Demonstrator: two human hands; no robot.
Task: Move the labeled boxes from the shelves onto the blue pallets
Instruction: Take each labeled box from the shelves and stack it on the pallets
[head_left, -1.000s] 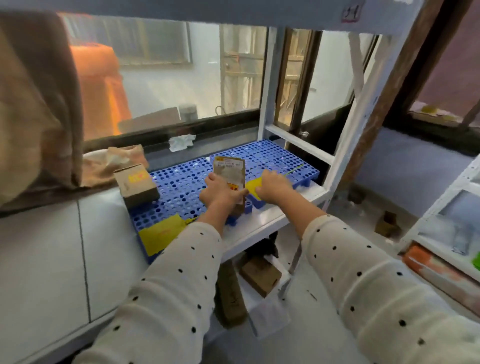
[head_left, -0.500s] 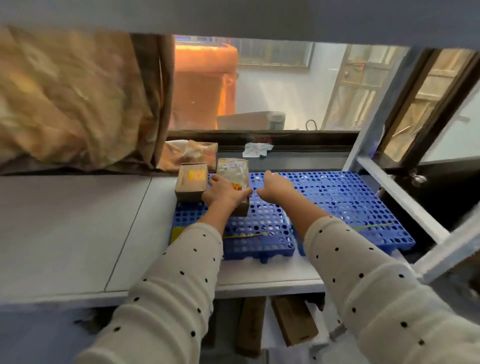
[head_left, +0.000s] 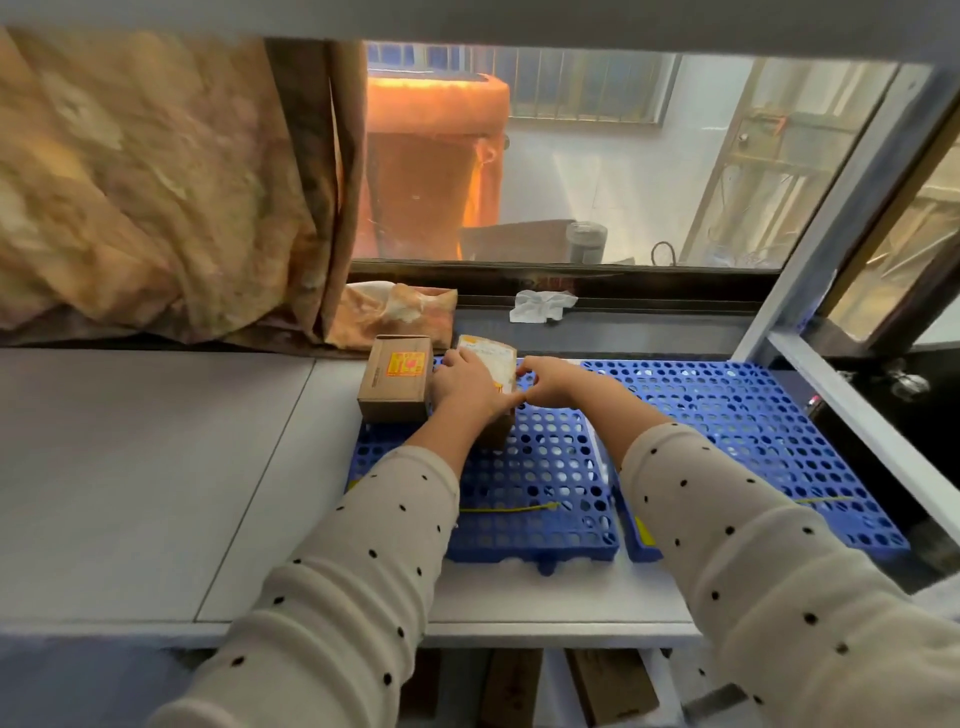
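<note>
Both hands hold the upright labeled box (head_left: 491, 384) on the left blue pallet (head_left: 540, 483), just beside another box (head_left: 397, 376): left hand (head_left: 465, 387) w/ fingers wrapped, right hand (head_left: 550, 384) pinching the edge. Risk: tall, narrow box may tip when released, or knock its neighbour.

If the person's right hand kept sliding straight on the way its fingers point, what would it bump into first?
The right hand points leftward at the box with the pale label, which the left hand grips. Its fingertips seem already at that box's edge, so it would likely meet that first, though depth is hard to judge.
</note>
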